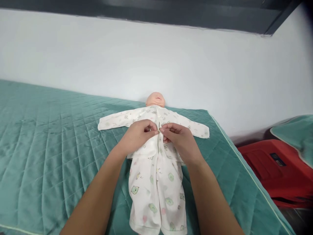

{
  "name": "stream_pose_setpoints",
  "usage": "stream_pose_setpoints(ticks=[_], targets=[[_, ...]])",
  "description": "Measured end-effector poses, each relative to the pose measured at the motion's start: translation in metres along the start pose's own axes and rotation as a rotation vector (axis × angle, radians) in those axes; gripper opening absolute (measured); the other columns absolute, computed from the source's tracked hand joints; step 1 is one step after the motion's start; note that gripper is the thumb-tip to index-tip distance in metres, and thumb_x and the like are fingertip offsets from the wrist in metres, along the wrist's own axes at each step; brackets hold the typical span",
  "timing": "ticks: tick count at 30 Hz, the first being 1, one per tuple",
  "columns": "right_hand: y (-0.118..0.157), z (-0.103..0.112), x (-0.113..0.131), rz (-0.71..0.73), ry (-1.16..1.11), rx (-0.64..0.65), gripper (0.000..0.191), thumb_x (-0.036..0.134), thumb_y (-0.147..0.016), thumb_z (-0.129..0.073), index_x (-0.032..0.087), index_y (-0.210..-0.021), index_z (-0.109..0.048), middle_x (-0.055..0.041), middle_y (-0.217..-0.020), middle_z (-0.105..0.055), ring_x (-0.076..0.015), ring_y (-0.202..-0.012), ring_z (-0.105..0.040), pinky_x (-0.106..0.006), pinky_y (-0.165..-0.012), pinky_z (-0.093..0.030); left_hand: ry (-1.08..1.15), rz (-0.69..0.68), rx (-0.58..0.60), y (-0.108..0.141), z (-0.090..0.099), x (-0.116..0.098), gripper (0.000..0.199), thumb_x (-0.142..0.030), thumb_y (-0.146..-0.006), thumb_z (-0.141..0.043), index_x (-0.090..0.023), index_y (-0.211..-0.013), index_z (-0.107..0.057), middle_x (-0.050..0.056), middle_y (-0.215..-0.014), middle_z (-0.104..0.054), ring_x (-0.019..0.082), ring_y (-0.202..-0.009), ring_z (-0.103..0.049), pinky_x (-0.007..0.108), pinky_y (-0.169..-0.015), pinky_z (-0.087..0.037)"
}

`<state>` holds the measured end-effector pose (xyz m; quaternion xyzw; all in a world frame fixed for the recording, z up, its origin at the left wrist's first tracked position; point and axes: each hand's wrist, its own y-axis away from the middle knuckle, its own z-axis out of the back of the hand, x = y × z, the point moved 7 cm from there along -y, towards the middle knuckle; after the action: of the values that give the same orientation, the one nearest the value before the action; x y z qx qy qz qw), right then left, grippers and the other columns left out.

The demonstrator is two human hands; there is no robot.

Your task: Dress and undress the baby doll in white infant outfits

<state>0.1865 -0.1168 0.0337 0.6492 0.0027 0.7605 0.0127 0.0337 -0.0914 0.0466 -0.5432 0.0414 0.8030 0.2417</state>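
A baby doll (156,99) lies on its back, its head toward the wall. It wears a white printed top (146,114) with both sleeves spread out, and white trousers (151,195) with green and pink prints. My left hand (140,134) pinches the top's front edge at the middle of the chest. From the other side, my right hand (179,137) pinches the facing front edge, with its fingertips touching or nearly touching those of the left. Small fasteners show above the fingers; what lies between the fingertips is mostly hidden.
A green quilted cover (61,147) lies under the doll, its pale-edged side running down the right. Behind it stands a white wall (122,58) with a dark ledge (146,11) above. At the right are a red plastic object (276,169) and another green cloth (298,133).
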Motion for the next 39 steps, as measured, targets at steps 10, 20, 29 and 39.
stream_pose_setpoints(ticks=[10,20,29,39], targets=[[-0.001,0.001,-0.005,0.031,-0.114,0.035,0.027,0.045,-0.079,-0.073,0.019,-0.090,-0.074,0.0009,-0.069,-0.064,-0.0119,-0.066,-0.057,-0.026,-0.067,-0.048,0.439,0.086,0.102,0.001,-0.014,0.005,0.021,-0.037,-0.087,-0.064,-0.016,-0.089,-0.062,0.003,-0.073,-0.069,0.015,-0.071,-0.068,0.027,-0.068,-0.054],[-0.002,0.001,-0.007,0.020,-0.046,0.078,0.028,0.039,-0.072,-0.080,0.019,-0.090,-0.071,0.0001,-0.077,-0.068,-0.0111,-0.066,-0.059,-0.025,-0.065,-0.048,0.390,0.133,0.059,0.002,-0.015,0.006,0.013,-0.025,-0.084,-0.066,-0.018,-0.089,-0.056,-0.001,-0.068,-0.064,0.012,-0.062,-0.064,0.024,-0.062,-0.052],[0.003,-0.004,0.000,0.054,0.119,0.118,0.020,0.035,-0.078,-0.072,0.021,-0.092,-0.070,0.0032,-0.068,-0.063,-0.0120,-0.062,-0.058,-0.026,-0.062,-0.045,0.337,0.050,0.151,0.001,-0.020,0.005,0.023,-0.040,-0.091,-0.060,-0.021,-0.102,-0.054,-0.002,-0.073,-0.062,0.010,-0.064,-0.060,0.023,-0.063,-0.050],[0.003,-0.005,0.000,0.079,0.019,0.177,0.024,0.037,-0.083,-0.069,0.022,-0.101,-0.065,0.0025,-0.071,-0.067,-0.0131,-0.063,-0.064,-0.027,-0.064,-0.051,0.344,0.049,0.193,0.003,-0.019,0.006,0.024,-0.037,-0.090,-0.061,-0.022,-0.108,-0.056,-0.003,-0.073,-0.060,0.010,-0.063,-0.059,0.022,-0.061,-0.049]])
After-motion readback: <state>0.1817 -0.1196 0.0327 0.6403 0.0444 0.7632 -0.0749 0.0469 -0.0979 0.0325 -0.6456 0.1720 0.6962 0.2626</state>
